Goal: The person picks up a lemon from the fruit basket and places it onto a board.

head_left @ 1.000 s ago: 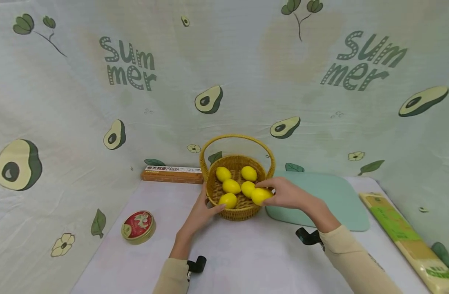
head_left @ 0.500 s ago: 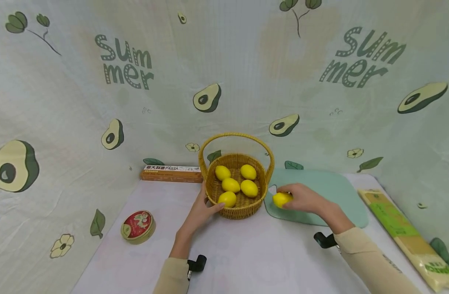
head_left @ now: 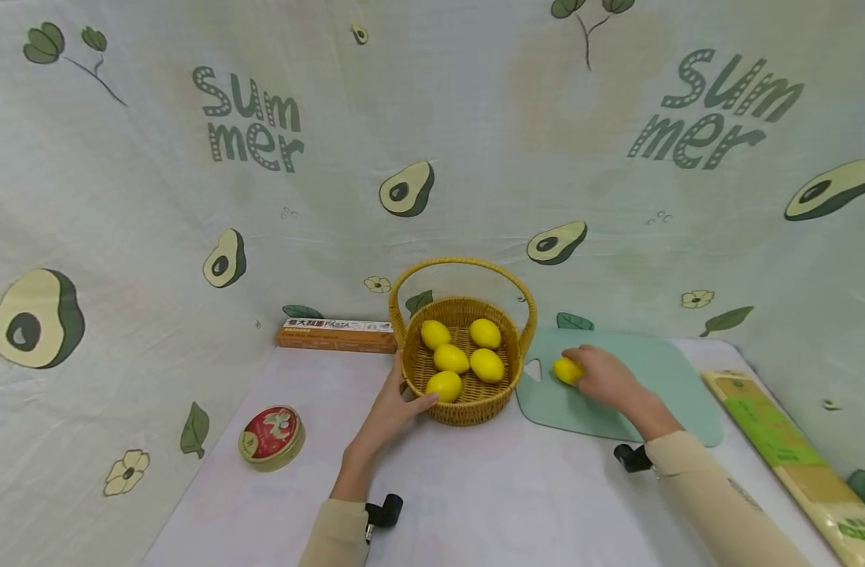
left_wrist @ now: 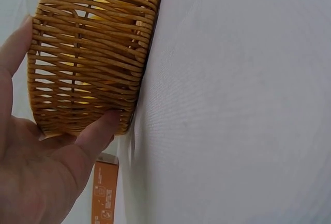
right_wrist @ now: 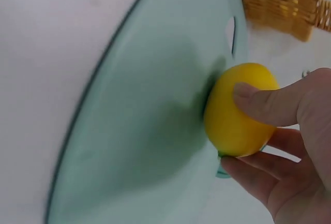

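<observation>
A round wicker basket (head_left: 467, 413) with a tall arched handle holds several yellow lemons (head_left: 451, 359). My left hand (head_left: 388, 407) grips its left side, thumb at the front rim and fingers along the wall. The left wrist view shows that hand (left_wrist: 49, 172) against the woven wall (left_wrist: 88, 53). My right hand (head_left: 609, 379) pinches another lemon (head_left: 567, 370) at the pale green cutting board (head_left: 637, 362). In the right wrist view the thumb presses one side of this lemon (right_wrist: 232, 125), with fingers on the other. It is at the board's surface, its shadow beside it.
An orange pasta box (head_left: 336, 337) lies behind the basket to the left. A round red-and-gold tin (head_left: 271, 437) sits at the table's left. A long noodle packet (head_left: 786, 449) lies along the right edge. Patterned cloth (head_left: 460, 142) hangs behind the table.
My right hand has carried one lemon out of the basket, rightward to the cutting board. The left hand stays on the basket, which has not visibly moved.
</observation>
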`<state>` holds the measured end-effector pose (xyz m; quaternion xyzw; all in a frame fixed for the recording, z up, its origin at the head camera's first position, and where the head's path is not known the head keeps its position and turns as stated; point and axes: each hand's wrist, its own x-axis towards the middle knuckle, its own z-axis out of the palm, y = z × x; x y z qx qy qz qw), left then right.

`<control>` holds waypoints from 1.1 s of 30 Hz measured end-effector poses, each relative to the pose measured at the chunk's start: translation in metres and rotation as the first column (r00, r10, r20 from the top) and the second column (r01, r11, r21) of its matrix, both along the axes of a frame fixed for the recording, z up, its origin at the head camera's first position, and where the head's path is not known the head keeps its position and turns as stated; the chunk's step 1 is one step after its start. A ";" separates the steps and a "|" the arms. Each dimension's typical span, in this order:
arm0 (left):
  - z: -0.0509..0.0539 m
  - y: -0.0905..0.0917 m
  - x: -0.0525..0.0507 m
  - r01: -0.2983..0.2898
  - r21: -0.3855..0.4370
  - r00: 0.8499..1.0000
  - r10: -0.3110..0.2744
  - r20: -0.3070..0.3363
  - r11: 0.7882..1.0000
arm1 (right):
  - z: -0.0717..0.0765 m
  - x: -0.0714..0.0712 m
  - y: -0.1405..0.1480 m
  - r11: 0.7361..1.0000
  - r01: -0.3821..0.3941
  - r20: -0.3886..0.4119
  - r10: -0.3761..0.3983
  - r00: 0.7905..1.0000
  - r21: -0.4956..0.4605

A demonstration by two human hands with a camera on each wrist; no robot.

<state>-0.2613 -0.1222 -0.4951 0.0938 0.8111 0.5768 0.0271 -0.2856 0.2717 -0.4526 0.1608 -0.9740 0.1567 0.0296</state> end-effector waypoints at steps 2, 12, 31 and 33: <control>0.000 0.001 0.001 0.004 0.000 1.000 -0.004 -0.003 1.000 | -0.001 -0.007 0.002 1.000 0.013 0.004 -0.013 1.000 -0.003; 0.000 0.004 0.000 0.016 -0.001 0.999 -0.016 -0.033 1.000 | -0.003 -0.035 0.003 1.000 0.025 -0.008 -0.025 1.000 -0.018; 0.000 0.003 0.001 -0.004 -0.021 1.000 0.004 -0.011 1.000 | -0.007 -0.060 -0.006 0.996 0.060 0.019 -0.059 0.998 -0.059; 0.000 0.002 0.001 -0.008 -0.020 1.000 0.008 -0.007 1.000 | -0.004 -0.062 -0.008 0.997 0.060 0.019 -0.059 0.998 -0.056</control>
